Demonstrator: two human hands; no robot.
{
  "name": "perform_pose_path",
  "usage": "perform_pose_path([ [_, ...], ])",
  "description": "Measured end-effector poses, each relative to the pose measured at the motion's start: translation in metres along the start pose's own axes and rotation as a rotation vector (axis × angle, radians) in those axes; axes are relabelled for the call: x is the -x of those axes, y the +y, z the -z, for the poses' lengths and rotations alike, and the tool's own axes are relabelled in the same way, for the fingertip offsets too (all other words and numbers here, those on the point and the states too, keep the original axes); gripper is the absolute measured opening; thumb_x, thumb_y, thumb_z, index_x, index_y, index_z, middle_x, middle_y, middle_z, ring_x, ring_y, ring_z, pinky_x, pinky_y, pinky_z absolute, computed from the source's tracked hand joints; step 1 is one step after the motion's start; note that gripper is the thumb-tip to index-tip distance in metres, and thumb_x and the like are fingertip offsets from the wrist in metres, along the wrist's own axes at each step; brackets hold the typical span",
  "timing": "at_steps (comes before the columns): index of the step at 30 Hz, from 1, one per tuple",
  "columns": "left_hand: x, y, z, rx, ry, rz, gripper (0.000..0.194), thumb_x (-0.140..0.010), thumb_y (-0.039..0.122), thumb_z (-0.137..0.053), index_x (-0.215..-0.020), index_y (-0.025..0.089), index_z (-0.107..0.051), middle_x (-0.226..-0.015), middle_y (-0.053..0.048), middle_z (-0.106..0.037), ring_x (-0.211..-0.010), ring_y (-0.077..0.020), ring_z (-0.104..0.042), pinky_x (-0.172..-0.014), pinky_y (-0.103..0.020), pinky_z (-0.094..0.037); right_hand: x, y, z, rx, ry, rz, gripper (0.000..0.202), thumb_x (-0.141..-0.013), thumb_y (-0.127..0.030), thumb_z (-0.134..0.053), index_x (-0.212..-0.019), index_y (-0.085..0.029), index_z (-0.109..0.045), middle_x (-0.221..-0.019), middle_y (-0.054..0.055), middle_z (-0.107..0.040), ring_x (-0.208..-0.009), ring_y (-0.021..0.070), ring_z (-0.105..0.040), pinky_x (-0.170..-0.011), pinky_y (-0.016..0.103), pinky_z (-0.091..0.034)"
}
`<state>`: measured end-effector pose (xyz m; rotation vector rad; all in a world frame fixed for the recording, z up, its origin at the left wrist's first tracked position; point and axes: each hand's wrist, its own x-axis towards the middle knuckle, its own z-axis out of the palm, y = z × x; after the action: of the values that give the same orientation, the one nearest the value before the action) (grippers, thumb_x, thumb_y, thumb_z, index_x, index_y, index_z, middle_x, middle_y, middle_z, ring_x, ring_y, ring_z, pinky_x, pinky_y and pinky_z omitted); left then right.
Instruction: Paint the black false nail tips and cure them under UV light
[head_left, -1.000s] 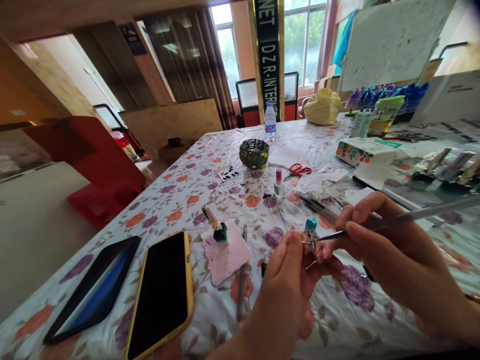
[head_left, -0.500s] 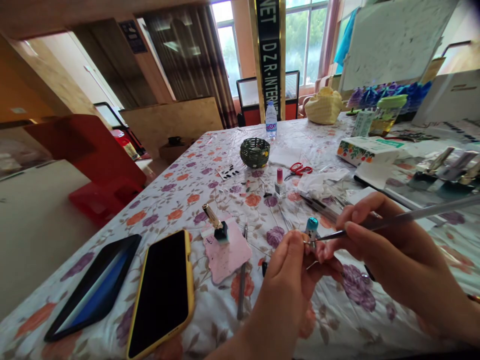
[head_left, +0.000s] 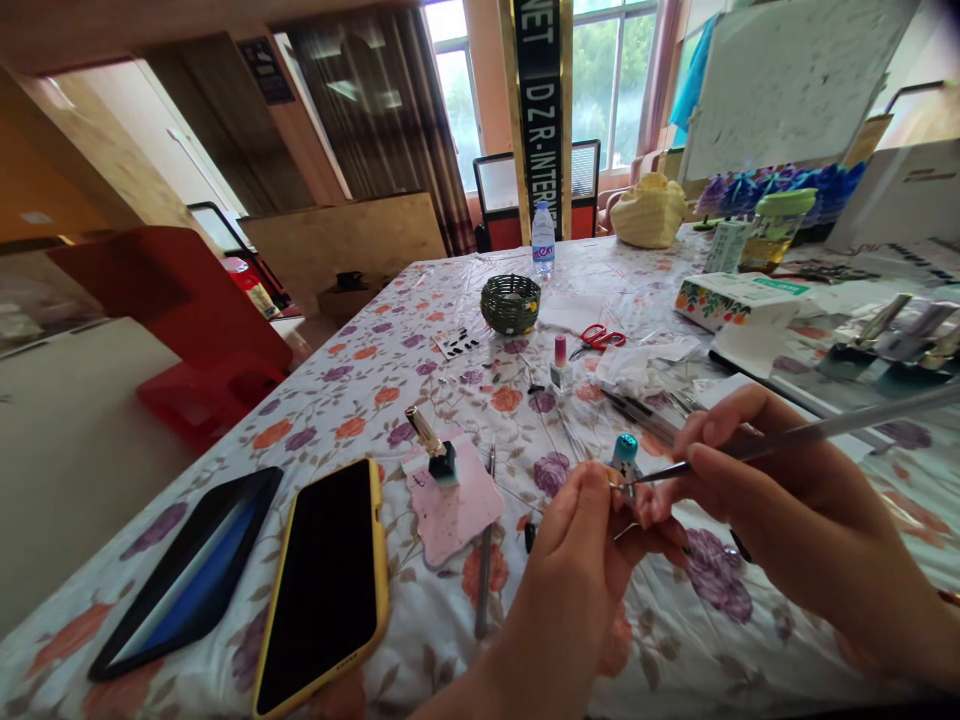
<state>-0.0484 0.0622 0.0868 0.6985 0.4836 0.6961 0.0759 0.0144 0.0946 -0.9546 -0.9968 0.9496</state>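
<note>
My right hand (head_left: 780, 500) is closed around a thin grey brush (head_left: 810, 432). The brush's dark tip touches or nearly touches a small shiny piece (head_left: 624, 489) at my left fingertips. My left hand (head_left: 589, 540) pinches that piece between thumb and fingers; its exact shape is too small to tell. Just behind the fingertips stands a small bottle with a teal cap (head_left: 625, 449). Left of my left hand, a dark polish bottle with a gold cap (head_left: 442, 462) rests on a pink card (head_left: 469, 510), beside a thin grey tool (head_left: 485, 570).
A yellow-cased phone (head_left: 322, 580) and a dark tablet-like device (head_left: 187, 575) lie at left. Further back are a pink-capped bottle (head_left: 560, 368), red scissors (head_left: 602, 338), a woven basket (head_left: 510, 305) and a water bottle (head_left: 542, 240). A fruit-patterned box (head_left: 735, 300) sits at right.
</note>
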Motion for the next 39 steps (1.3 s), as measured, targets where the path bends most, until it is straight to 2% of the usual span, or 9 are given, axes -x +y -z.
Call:
perform_pose_path([
  [9, -0.002, -0.001, -0.001, 0.006, -0.002, -0.021, 0.021, -0.089, 0.027, -0.038, -0.076, 0.014, -0.047, -0.070, -0.001, -0.054, -0.065, -0.0118, -0.054, -0.065, -0.027, -0.044, 0.000, 0.003, 0.003, -0.022, 0.001, 0.044, 0.006, -0.083, -0.019, -0.053, -0.083, -0.025, -0.050, -0.071, -0.002, -0.064, -0.068, 0.0165, -0.065, -0.057, 0.028, -0.054],
  [14, -0.002, 0.000, -0.003, -0.002, 0.024, -0.021, 0.020, -0.090, 0.026, -0.036, -0.079, 0.013, -0.047, -0.071, -0.002, -0.053, -0.063, -0.0110, -0.053, -0.066, -0.027, -0.044, 0.001, 0.001, 0.001, -0.003, -0.018, 0.013, 0.006, -0.083, -0.020, -0.052, -0.083, -0.025, -0.049, -0.071, 0.001, -0.066, -0.069, 0.0164, -0.065, -0.056, 0.026, -0.054],
  [19, -0.001, 0.000, -0.001, 0.004, -0.007, -0.016, 0.021, -0.090, 0.027, -0.035, -0.078, 0.013, -0.046, -0.073, -0.002, -0.053, -0.066, -0.0120, -0.054, -0.065, -0.027, -0.043, -0.002, 0.001, 0.002, -0.019, -0.002, 0.025, 0.007, -0.082, -0.020, -0.053, -0.085, -0.026, -0.050, -0.071, 0.000, -0.063, -0.066, 0.0174, -0.064, -0.054, 0.028, -0.053],
  [23, -0.002, 0.004, -0.001, 0.010, 0.000, -0.007, 0.025, -0.091, 0.026, -0.032, -0.073, 0.014, -0.045, -0.070, -0.001, -0.050, -0.065, -0.0115, -0.053, -0.065, -0.026, -0.043, -0.004, 0.000, 0.007, 0.031, 0.081, 0.089, 0.007, -0.080, -0.023, -0.058, -0.086, -0.026, -0.055, -0.073, -0.002, -0.057, -0.067, 0.0128, -0.061, -0.058, 0.024, -0.051],
  [26, -0.004, 0.010, -0.001, 0.025, 0.070, -0.047, 0.026, -0.090, 0.026, -0.035, -0.070, 0.014, -0.047, -0.070, -0.001, -0.051, -0.064, -0.0109, -0.052, -0.067, -0.026, -0.043, -0.011, -0.004, 0.014, 0.108, 0.149, 0.191, 0.004, -0.082, -0.026, -0.056, -0.084, -0.026, -0.060, -0.065, -0.004, -0.054, -0.063, 0.0066, -0.054, -0.058, 0.015, -0.046],
  [28, -0.006, 0.014, 0.001, 0.023, 0.119, -0.088, 0.023, -0.088, 0.025, -0.040, -0.070, 0.013, -0.049, -0.072, -0.002, -0.053, -0.066, -0.0111, -0.053, -0.070, -0.027, -0.044, -0.018, -0.006, 0.021, 0.169, 0.155, 0.264, 0.011, -0.085, -0.028, -0.051, -0.082, -0.026, -0.062, -0.062, -0.004, -0.053, -0.060, 0.0059, -0.050, -0.056, 0.014, -0.043],
  [30, -0.007, 0.020, 0.004, 0.001, 0.146, -0.131, 0.020, -0.087, 0.024, -0.044, -0.071, 0.013, -0.051, -0.073, -0.003, -0.055, -0.068, -0.0114, -0.054, -0.072, -0.027, -0.045, -0.029, -0.006, 0.029, 0.276, 0.126, 0.284, 0.016, -0.086, -0.031, -0.049, -0.083, -0.023, -0.062, -0.063, -0.002, -0.054, -0.059, 0.0072, -0.049, -0.054, 0.017, -0.041],
  [35, -0.009, 0.032, 0.009, -0.044, 0.271, -0.182, 0.015, -0.085, 0.018, -0.046, -0.073, 0.012, -0.053, -0.072, -0.004, -0.058, -0.066, -0.0108, -0.055, -0.067, -0.025, -0.047, -0.047, 0.003, 0.049, 0.587, -0.060, 0.198, 0.026, -0.087, -0.039, -0.044, -0.081, -0.018, -0.059, -0.075, 0.003, -0.059, -0.067, 0.0119, -0.054, -0.060, 0.023, -0.042],
  [39, -0.008, 0.040, 0.009, -0.077, 0.362, -0.151, 0.013, -0.085, 0.014, -0.045, -0.075, 0.012, -0.052, -0.072, -0.004, -0.058, -0.063, -0.0099, -0.055, -0.063, -0.023, -0.046, -0.045, 0.005, 0.051, 0.802, -0.184, 0.189, 0.028, -0.090, -0.038, -0.036, -0.089, -0.018, -0.056, -0.083, 0.005, -0.063, -0.075, 0.0144, -0.058, -0.064, 0.025, -0.043],
])
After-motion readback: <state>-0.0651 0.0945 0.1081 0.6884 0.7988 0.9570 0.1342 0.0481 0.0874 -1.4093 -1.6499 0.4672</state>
